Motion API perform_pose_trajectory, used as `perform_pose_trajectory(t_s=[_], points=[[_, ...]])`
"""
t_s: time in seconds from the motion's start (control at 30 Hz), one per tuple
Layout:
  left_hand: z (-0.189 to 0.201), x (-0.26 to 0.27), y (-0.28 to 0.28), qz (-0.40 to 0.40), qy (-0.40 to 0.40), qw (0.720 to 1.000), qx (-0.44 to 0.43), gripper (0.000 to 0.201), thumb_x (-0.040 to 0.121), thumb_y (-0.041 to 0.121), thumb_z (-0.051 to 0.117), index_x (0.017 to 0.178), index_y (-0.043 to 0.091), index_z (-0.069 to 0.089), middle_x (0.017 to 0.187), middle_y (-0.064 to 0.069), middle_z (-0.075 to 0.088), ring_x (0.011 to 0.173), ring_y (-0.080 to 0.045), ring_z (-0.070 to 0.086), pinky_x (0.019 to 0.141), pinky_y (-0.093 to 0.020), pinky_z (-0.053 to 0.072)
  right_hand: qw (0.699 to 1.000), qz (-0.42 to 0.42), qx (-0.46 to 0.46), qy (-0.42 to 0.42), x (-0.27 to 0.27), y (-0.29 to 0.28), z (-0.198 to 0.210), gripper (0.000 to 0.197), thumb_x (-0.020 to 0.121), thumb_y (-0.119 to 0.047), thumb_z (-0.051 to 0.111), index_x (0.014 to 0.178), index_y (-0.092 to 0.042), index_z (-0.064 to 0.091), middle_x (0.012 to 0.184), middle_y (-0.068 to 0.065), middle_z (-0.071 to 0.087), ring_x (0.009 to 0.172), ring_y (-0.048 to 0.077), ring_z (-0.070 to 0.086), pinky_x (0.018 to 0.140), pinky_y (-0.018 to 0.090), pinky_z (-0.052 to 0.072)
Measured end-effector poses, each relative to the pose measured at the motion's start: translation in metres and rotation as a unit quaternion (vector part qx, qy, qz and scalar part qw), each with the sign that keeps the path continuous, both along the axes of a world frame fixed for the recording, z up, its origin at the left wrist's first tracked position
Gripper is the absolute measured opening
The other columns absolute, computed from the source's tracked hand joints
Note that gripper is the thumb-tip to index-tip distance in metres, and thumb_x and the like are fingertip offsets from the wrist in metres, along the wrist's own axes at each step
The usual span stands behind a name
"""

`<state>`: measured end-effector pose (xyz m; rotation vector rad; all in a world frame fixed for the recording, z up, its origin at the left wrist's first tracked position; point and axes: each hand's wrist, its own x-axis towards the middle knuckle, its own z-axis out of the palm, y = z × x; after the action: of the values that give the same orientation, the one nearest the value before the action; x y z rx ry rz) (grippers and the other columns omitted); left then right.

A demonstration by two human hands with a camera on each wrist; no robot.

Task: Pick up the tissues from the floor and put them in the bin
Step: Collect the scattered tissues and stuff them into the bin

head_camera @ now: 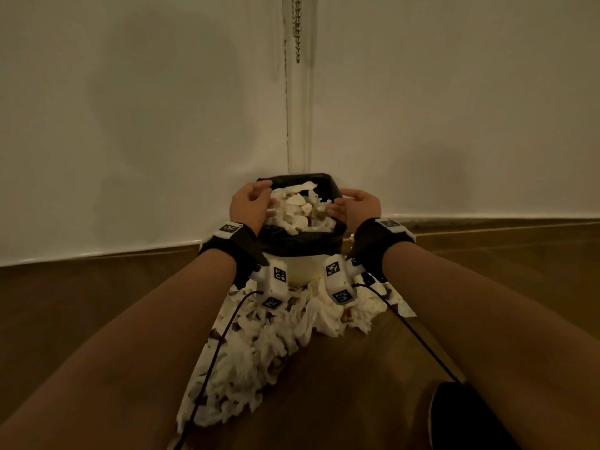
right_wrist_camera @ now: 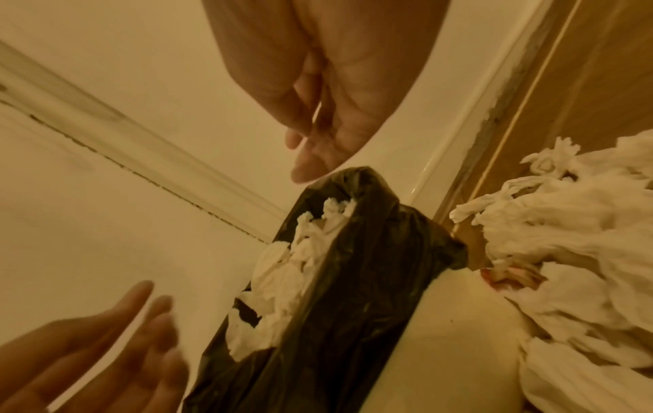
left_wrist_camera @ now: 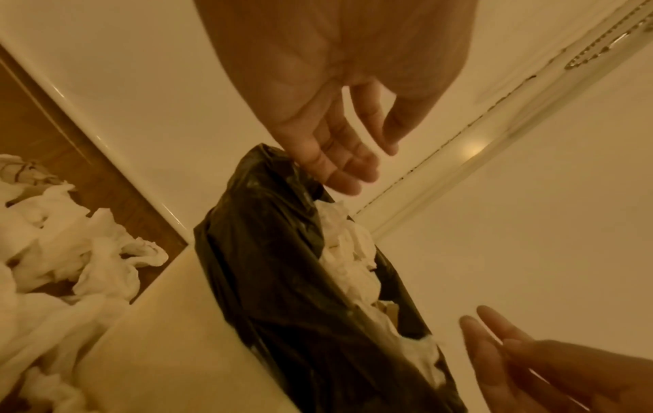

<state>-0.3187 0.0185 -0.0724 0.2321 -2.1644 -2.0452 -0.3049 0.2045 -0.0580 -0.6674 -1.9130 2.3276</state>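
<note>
Two hands over one bin (head_camera: 300,269), both empty. Left hand (head_camera: 248,203) hovers at the left rim, fingers loosely spread and only slightly bent, holding nothing; in the left wrist view its fingertips (left_wrist_camera: 341,178) sit just beside the top edge of the black bag (left_wrist_camera: 282,279), contact cannot be told. Right hand (head_camera: 355,204) is at the right rim, fingers relaxed and nearly straight, nothing in it; the right wrist view shows its fingertips (right_wrist_camera: 310,165) just above the bag's folded edge, again no clear touch. Palms face each other across the opening.

The bin is pale, lined with the one black bag, which folds down over the rim. It stands in the corner where two white walls (head_camera: 130,125) meet, on a wooden floor (head_camera: 341,384). Tissues in the bin (head_camera: 298,209) are heaped up to the rim, crumpled and white, too tangled to count.

Many more tissues (head_camera: 253,352) lie on the floor in one long pile that runs from the foot of the bin toward the person, between the forearms. Count not possible; they overlap. Some touch the bin's base.

One camera unit (head_camera: 276,280) is strapped to each wrist, two in all, each with a dark cable trailing back. A beaded cord (head_camera: 297,27) hangs in the corner above.
</note>
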Motion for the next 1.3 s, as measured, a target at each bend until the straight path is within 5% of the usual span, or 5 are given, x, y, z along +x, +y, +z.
perform_pose_trajectory(t_s=[0.1,0.27,0.5,0.87,1.3], points=[[0.003,0.019,0.007,0.016,0.049,0.996,-0.076,0.022,0.095,0.014,0.043,0.097,0.016,0.065,0.068,-0.001,0.061,0.056,-0.012,0.054,0.054,-0.023,0.048,0.993,-0.058,0.105,0.002,0.009,0.011,-0.006,0.03,0.093,-0.002,0.04,0.113,-0.006,0.062,0.072,0.002,0.061,0.06,0.013,0.057,0.056,0.023,0.052],[-0.024,0.061,0.022,-0.079,0.047,0.974,-0.205,0.03,0.094,0.01,0.039,0.084,0.026,0.063,0.062,0.004,0.06,0.046,-0.003,0.05,0.048,-0.015,0.042,0.979,-0.073,0.185,-0.036,0.038,0.025,-0.027,0.031,0.096,-0.019,0.04,0.111,-0.009,0.065,0.096,0.012,0.067,0.087,0.027,0.062,0.079,0.038,0.052],[-0.087,0.12,0.018,-0.173,-0.052,0.925,-0.334,0.029,0.091,0.015,0.041,0.079,0.035,0.057,0.089,0.005,0.068,0.081,-0.016,0.065,0.074,-0.03,0.053,0.953,-0.045,0.257,-0.155,0.09,0.025,-0.078,0.035,0.097,-0.025,0.037,0.116,-0.01,0.061,0.114,0.015,0.064,0.104,0.034,0.059,0.092,0.041,0.049],[-0.15,0.166,0.003,-0.302,-0.212,0.681,-0.633,0.042,0.085,0.03,0.061,0.124,0.032,0.045,0.143,-0.008,0.021,0.127,-0.035,0.031,0.1,-0.043,0.039,0.923,0.045,0.33,-0.193,0.125,0.014,-0.117,0.029,0.096,-0.018,0.039,0.113,-0.01,0.062,0.113,0.016,0.064,0.099,0.033,0.06,0.079,0.034,0.048],[-0.153,0.159,-0.014,-0.181,-0.199,0.852,-0.45,0.024,0.09,0.012,0.05,0.11,0.013,0.062,0.119,-0.011,0.059,0.11,-0.029,0.055,0.088,-0.034,0.045,0.847,0.264,0.434,-0.155,0.144,-0.025,-0.149,0.028,0.095,-0.013,0.038,0.106,-0.007,0.063,0.105,0.016,0.064,0.086,0.029,0.058,0.072,0.034,0.047]])
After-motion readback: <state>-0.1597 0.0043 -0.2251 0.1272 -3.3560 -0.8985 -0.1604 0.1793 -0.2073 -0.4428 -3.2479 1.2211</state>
